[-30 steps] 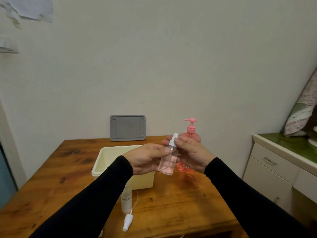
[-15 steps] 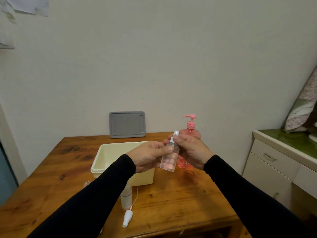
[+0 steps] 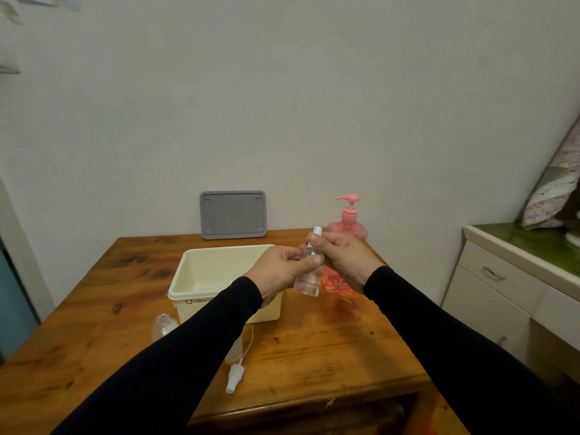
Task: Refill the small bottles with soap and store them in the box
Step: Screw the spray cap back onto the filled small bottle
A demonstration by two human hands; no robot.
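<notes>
1. Small clear bottle (image 3: 309, 277) is gripped round its body by left hand (image 3: 280, 271); white spray cap (image 3: 316, 232) is pinched by right hand (image 3: 345, 262), prob. being screwed on.
2. It's held above the table, btwn cream box (image 3: 201, 274) and pink soap dispenser (image 3: 347, 229).
3. Box looks empty, nothing stored yet.
4. Two more bottles (image 3: 163, 326), one loose sprayer (image 3: 234, 376) are left near the table's front edge.

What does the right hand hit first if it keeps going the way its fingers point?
Probably the left hand: the right hand points leftward across the small bottle both grip. Depth is unclear.
</notes>
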